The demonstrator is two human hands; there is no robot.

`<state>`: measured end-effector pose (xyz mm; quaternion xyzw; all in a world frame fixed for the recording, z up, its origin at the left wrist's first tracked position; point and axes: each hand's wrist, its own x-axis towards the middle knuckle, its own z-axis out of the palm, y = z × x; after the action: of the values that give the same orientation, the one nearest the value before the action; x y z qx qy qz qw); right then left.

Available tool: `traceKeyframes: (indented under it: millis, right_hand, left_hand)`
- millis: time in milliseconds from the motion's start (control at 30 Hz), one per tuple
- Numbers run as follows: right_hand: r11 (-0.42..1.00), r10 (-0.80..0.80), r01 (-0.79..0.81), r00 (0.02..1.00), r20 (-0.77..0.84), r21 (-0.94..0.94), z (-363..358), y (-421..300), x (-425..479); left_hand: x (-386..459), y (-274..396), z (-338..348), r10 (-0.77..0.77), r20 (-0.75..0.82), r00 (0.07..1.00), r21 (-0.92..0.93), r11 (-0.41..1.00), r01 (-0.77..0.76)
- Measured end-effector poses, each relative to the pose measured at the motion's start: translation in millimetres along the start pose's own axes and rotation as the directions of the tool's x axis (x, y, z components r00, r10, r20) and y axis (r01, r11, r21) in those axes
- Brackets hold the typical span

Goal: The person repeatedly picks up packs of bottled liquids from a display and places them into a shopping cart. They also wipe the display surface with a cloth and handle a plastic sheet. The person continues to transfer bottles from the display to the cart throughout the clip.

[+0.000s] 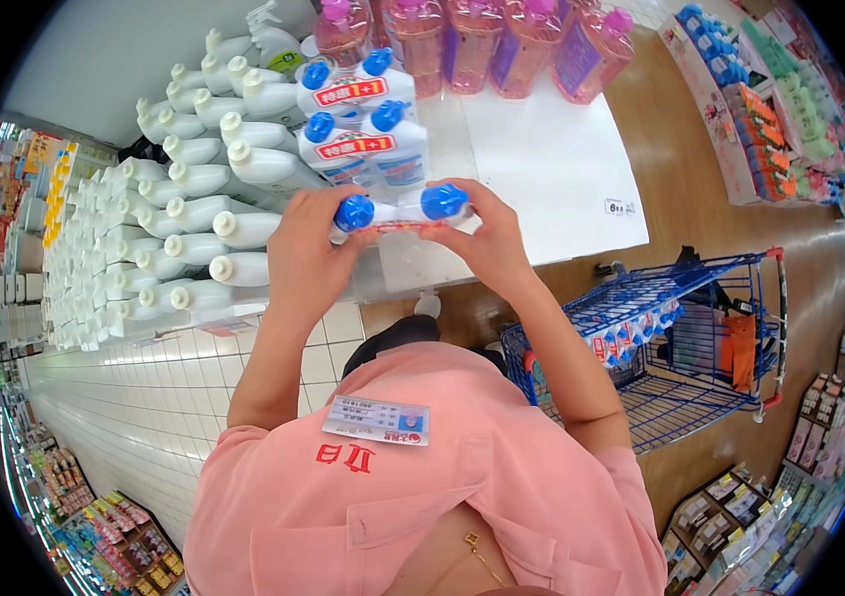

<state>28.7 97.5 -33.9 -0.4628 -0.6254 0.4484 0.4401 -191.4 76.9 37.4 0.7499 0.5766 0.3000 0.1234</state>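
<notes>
Between my two hands is a twin pack of white bottles with blue caps (400, 212), seen from above. My left hand (314, 249) grips its left end, fingers behind and thumb in front. Around the right end close the fingers and thumb of my right hand (486, 242). Just beyond stand two similar blue-capped twin packs (363, 141), one behind the other, with red and white bands. Rows of white bottles with white caps (251, 231) fill the display to the left. The white display surface (534, 171) extends under and to the right of my hands.
Pink liquid bottles (471, 48) line the back of the display, near a white spray bottle (273, 45). A blue wire shopping cart (661, 357) at the right holds more blue-and-white packs (635, 335). A display of colourful packs (757, 127) stands across the wooden floor.
</notes>
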Motion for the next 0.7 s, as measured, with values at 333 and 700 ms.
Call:
traceKeyframes:
  millis: [333,700]
  right_hand:
    - [0.997,0.056,-0.053,0.997,0.047,-0.057,40,15,35]
    - [0.992,-0.056,0.056,0.998,-0.004,-0.114,37,10,27]
  left_hand:
    - [7,-50,11,-0.007,-0.046,0.999,0.074,0.997,0.011]
    - [4,-39,11,0.016,-0.044,0.999,-0.021,1.000,-0.017]
